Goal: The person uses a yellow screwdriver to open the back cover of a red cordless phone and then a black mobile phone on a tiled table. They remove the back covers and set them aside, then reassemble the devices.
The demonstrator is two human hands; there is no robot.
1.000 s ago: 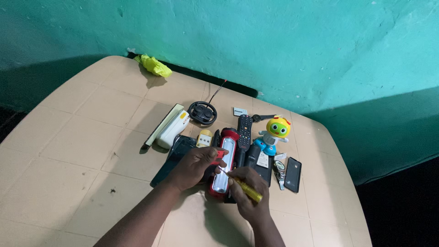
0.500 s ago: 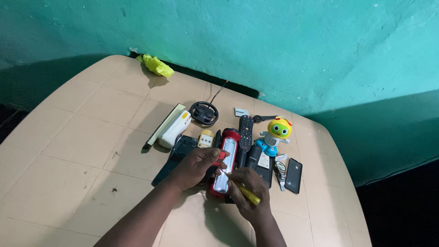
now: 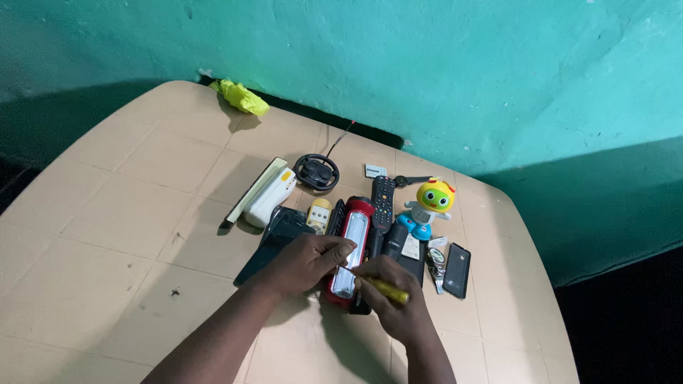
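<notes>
Two bare forearms are showing from the bottom edge of the head view, each ending in a bare hand. The left hand [image 3: 304, 262] is wearing no glove, ring or band that can be seen, and the right hand [image 3: 393, 307] is looking just as plain. No sleeve is reaching as far as either wrist, and no watch or strap is showing. The nails are looking short; finer detail is blurring at this size.

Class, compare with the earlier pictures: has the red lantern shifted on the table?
No. The red lantern lies beside the black remote, as before.
</notes>
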